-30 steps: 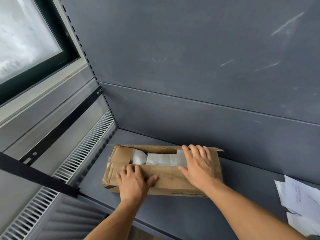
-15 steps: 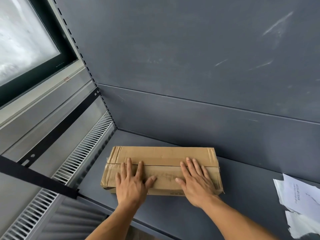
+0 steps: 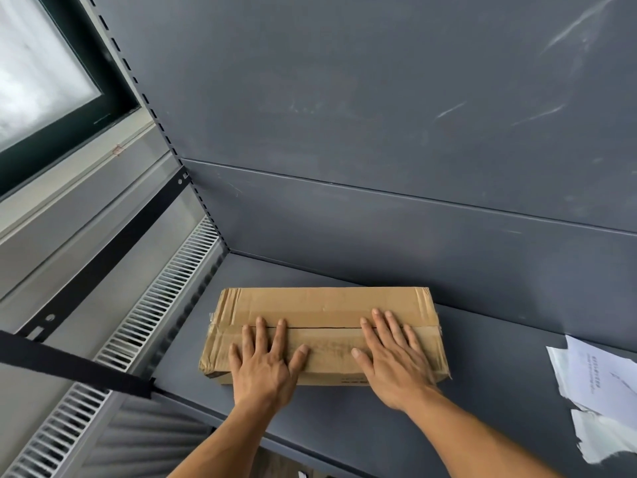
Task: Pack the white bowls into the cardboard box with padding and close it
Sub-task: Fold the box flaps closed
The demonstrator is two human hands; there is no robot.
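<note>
A second ago the cardboard box (image 3: 324, 334) stood partly open with white padding showing along its far side; now both long flaps lie flat and meet at a seam down the middle, so the closing step looks all but done. The box sits on the dark shelf (image 3: 499, 357), toward its left end and near the back panel. The left hand (image 3: 267, 365) lies palm-down on the near flap, its grip spread flat, pinching nothing. The right hand (image 3: 393, 358) presses likewise, fingers splayed across the seam. Bowls and padding are hidden inside. Loose white papers (image 3: 599, 391) lie at the shelf's right edge, well apart from the box.
</note>
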